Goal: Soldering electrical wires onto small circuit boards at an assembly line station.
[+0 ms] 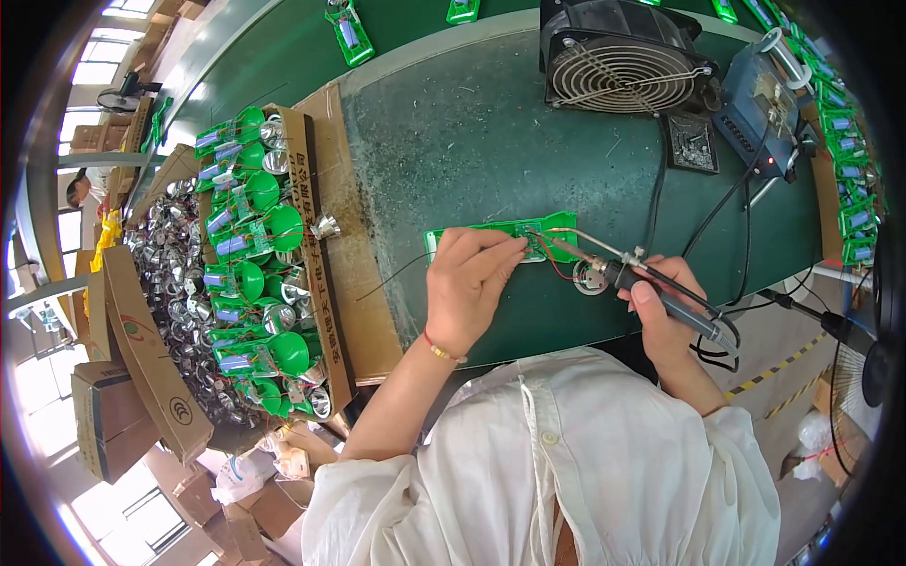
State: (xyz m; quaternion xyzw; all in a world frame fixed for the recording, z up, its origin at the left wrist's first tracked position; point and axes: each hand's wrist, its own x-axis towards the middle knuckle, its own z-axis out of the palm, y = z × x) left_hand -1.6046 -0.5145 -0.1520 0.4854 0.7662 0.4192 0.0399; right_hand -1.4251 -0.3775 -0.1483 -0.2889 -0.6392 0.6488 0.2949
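A green plastic flashlight housing [566, 223] lies across the bench in front of me, with a small circuit board [530, 229] inside it. My left hand [464, 291] rests over the housing, fingertips pinched at the board; what they grip is too small to make out. A thin dark wire [396, 274] trails leftward from behind that hand. My right hand [661, 316] is closed around a soldering iron [694, 317] with a thin metal feed tube. Its tip points at the board. Red wires [557, 269] run from the board to a round silver lamp part [592, 279].
A cardboard box [321, 217] packed with green housings and silver reflectors stands at left. A fan [628, 71] and a blue soldering station [760, 113] sit at the back right, beside a small dark tray [692, 141]. Black cables [717, 217] cross the right side of the bench.
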